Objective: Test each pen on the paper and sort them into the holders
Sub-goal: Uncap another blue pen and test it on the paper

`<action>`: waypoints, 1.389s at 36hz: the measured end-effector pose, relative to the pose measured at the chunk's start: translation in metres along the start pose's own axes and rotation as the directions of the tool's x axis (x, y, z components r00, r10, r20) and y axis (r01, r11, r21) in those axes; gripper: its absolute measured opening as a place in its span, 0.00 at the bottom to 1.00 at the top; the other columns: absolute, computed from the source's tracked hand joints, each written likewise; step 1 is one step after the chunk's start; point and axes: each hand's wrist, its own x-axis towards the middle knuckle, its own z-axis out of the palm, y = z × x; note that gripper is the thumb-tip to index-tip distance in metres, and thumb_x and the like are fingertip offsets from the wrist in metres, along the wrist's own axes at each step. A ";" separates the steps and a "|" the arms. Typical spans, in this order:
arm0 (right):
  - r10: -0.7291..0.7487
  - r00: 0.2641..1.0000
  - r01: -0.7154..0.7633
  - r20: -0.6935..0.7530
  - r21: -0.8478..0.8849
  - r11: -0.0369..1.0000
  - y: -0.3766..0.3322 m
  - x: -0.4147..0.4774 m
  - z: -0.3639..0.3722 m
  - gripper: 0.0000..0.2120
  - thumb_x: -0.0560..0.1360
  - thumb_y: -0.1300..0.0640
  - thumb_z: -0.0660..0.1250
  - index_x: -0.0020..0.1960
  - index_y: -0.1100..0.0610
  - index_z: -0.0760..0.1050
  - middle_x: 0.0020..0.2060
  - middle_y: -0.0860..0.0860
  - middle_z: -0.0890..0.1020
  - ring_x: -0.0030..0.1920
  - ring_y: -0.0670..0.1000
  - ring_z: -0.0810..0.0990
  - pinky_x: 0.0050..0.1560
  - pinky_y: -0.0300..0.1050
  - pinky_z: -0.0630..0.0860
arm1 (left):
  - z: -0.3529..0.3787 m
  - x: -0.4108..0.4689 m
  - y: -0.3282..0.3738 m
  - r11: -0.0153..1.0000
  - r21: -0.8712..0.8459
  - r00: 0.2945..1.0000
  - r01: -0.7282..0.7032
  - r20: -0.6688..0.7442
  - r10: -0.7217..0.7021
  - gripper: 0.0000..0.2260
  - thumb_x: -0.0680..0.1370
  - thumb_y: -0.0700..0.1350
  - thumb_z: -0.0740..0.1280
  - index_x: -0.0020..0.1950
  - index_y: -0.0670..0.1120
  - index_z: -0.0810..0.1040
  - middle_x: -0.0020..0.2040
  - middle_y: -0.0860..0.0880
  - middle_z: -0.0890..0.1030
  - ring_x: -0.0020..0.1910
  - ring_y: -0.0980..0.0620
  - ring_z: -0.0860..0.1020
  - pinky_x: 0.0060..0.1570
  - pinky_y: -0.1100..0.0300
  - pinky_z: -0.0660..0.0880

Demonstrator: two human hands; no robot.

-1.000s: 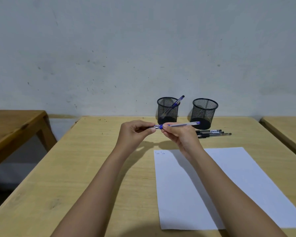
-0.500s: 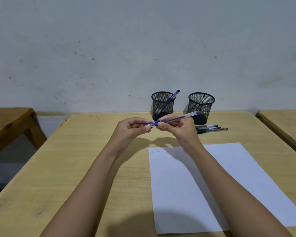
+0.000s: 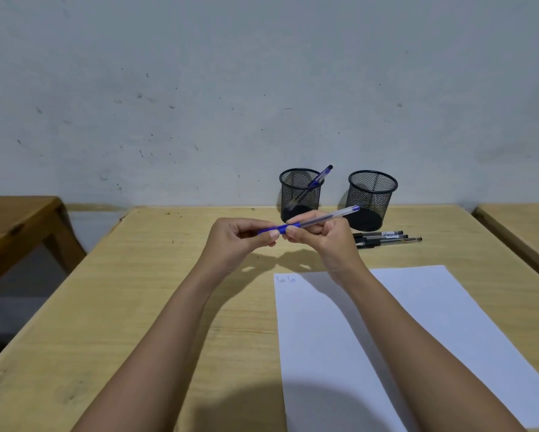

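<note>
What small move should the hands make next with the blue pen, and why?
Probably the right hand should carry the blue pen to the left holder. The paper bears two scribbles, yet only one other pen is sorted, so this one looks tested; the left hand grips its cap end.

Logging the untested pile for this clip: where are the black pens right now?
In the head view the black pens lie on the table right of centre, just in front of the right mesh holder and beyond the paper.
</note>
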 end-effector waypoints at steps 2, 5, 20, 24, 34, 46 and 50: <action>0.017 1.000 -0.018 -0.014 -0.011 1.000 0.000 0.000 -0.001 0.04 0.69 0.70 0.69 0.43 0.66 0.78 0.28 0.50 0.83 0.32 0.45 0.81 0.38 0.35 0.77 | -0.001 -0.001 -0.001 1.000 0.012 1.000 -0.005 -0.026 0.005 0.08 0.70 0.35 0.72 0.48 0.39 0.83 0.39 0.47 0.85 0.37 0.55 0.81 0.43 0.66 0.77; 0.053 0.973 -0.039 -0.226 0.063 0.997 -0.003 0.001 -0.035 0.05 0.71 0.69 0.68 0.41 0.61 0.77 0.26 0.47 0.82 0.31 0.41 0.80 0.37 0.31 0.76 | -0.046 -0.002 -0.006 0.998 -0.060 0.949 -0.008 -0.314 -0.012 0.07 0.71 0.35 0.71 0.46 0.43 0.83 0.35 0.57 0.84 0.36 0.61 0.81 0.44 0.70 0.76; 0.090 0.947 -0.092 -0.307 0.007 0.996 0.013 -0.008 -0.043 0.06 0.65 0.67 0.74 0.37 0.62 0.78 0.32 0.54 0.81 0.32 0.46 0.79 0.34 0.33 0.74 | -0.018 -0.007 -0.051 0.943 0.309 0.984 0.127 -0.156 -0.081 0.07 0.69 0.41 0.75 0.46 0.47 0.83 0.43 0.53 0.83 0.43 0.59 0.79 0.43 0.71 0.72; 0.080 0.960 -0.101 -0.268 -0.065 0.993 0.011 -0.009 -0.041 0.09 0.65 0.67 0.75 0.35 0.61 0.74 0.33 0.53 0.78 0.34 0.47 0.75 0.37 0.34 0.71 | -0.014 -0.004 -0.054 0.912 0.403 0.991 0.084 -0.128 -0.035 0.05 0.70 0.41 0.74 0.45 0.46 0.84 0.42 0.51 0.83 0.42 0.57 0.79 0.39 0.75 0.71; 0.121 0.984 -0.136 -0.134 -0.110 0.985 0.010 -0.015 -0.027 0.06 0.69 0.68 0.71 0.40 0.61 0.75 0.30 0.54 0.80 0.29 0.43 0.80 0.34 0.33 0.75 | -0.010 0.005 -0.064 0.852 0.519 0.995 0.065 -0.096 -0.018 0.08 0.72 0.44 0.72 0.50 0.45 0.83 0.42 0.51 0.77 0.42 0.56 0.75 0.38 0.77 0.67; 0.046 0.989 -0.060 -0.139 -0.095 0.994 0.011 -0.024 -0.016 0.11 0.67 0.70 0.72 0.35 0.59 0.71 0.25 0.49 0.79 0.28 0.47 0.77 0.32 0.38 0.75 | -0.003 -0.015 -0.040 0.849 0.526 0.996 0.040 -0.084 0.005 0.16 0.77 0.47 0.66 0.63 0.44 0.76 0.62 0.50 0.76 0.60 0.56 0.73 0.55 0.68 0.64; 0.061 0.991 -0.062 -0.118 -0.002 0.998 0.014 -0.025 -0.011 0.14 0.67 0.71 0.71 0.34 0.59 0.68 0.25 0.49 0.78 0.25 0.47 0.75 0.30 0.37 0.73 | 0.004 -0.042 -0.037 0.858 0.513 0.995 -0.006 0.088 -0.046 0.20 0.76 0.53 0.65 0.66 0.49 0.74 0.66 0.55 0.74 0.63 0.63 0.70 0.60 0.67 0.65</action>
